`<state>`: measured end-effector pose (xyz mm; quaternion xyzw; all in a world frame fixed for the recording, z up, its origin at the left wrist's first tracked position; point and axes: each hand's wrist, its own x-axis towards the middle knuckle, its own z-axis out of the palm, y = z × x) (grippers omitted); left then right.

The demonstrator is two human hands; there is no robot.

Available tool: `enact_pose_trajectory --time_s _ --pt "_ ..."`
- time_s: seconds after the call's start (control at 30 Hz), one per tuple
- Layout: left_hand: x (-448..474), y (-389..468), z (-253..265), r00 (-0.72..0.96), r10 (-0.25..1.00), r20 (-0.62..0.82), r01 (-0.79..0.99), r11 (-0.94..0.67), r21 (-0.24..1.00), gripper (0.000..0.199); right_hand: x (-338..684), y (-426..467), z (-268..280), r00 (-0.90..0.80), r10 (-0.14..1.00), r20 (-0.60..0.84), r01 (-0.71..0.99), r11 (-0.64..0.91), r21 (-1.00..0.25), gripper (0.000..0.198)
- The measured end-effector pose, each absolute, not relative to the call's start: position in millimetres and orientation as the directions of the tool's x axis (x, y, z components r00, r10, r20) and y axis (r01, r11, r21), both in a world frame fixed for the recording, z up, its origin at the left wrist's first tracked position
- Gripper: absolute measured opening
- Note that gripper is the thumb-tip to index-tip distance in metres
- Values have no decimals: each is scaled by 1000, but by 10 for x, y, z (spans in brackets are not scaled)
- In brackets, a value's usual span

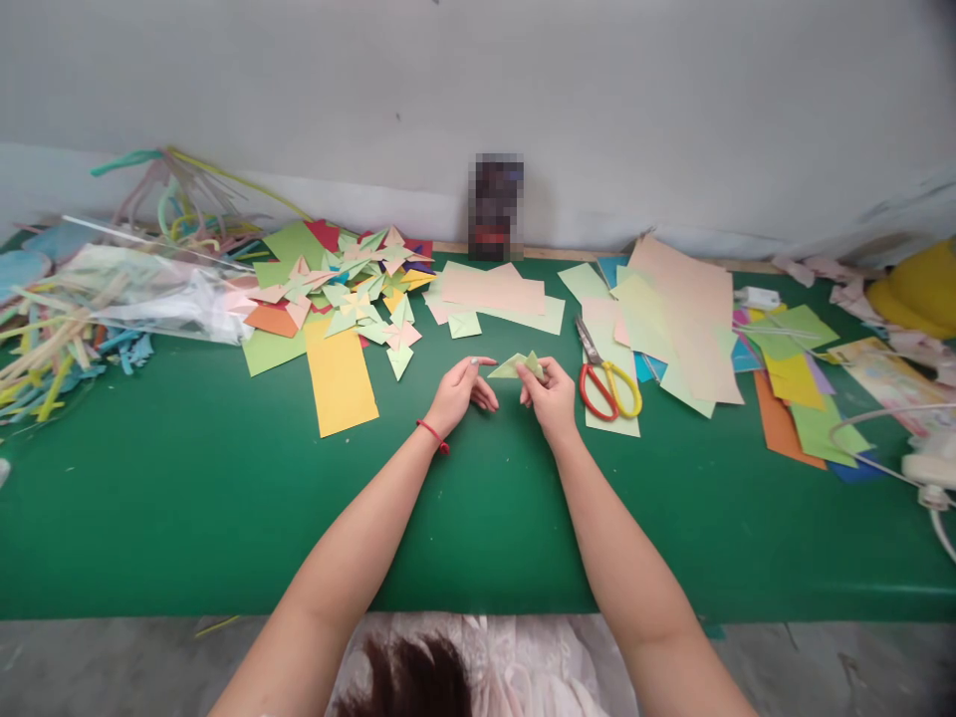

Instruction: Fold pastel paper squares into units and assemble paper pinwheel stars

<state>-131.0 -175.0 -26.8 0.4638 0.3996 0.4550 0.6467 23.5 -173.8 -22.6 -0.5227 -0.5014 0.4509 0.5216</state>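
My right hand (pixel 549 393) pinches a small folded piece of light green paper (pixel 508 368) between thumb and fingers, just above the green table. Facing it, my left hand (pixel 463 388) has its fingers apart and holds nothing; its index fingertip points at the paper's left corner, and whether they touch I cannot tell. Beyond the hands lies a small light green square (pixel 464 325) beside peach and pale green sheets (pixel 493 287). Scissors (pixel 604 373) with one red and one yellow handle lie right of my right hand, on a pale green strip (pixel 613 426).
A heap of folded paper pieces (pixel 358 299) and a yellow sheet (pixel 342 378) lie to the left, past them paper strips (pixel 67 329) and clear plastic (pixel 186 299). Large peach sheets (pixel 694 309), coloured papers (pixel 807 398) and a white cable plug (pixel 930 478) lie right. A pixelated dark object (pixel 496 204) leans on the wall.
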Motion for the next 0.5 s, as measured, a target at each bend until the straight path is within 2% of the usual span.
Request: enact_pose_trajectory --time_s 0.17,0.33,0.5 --pt "-1310 -1728 -279 243 962 -125 -242 185 953 48 266 -1713 -270 106 988 110 -32 114 -993 15" --pt "-1305 -1720 -282 270 953 -135 -214 196 957 49 263 -1722 -304 81 988 130 22 129 -991 16" --pt "-1298 -1717 -294 306 944 -125 -126 170 977 38 229 -1757 -281 -14 991 135 94 136 -986 18"
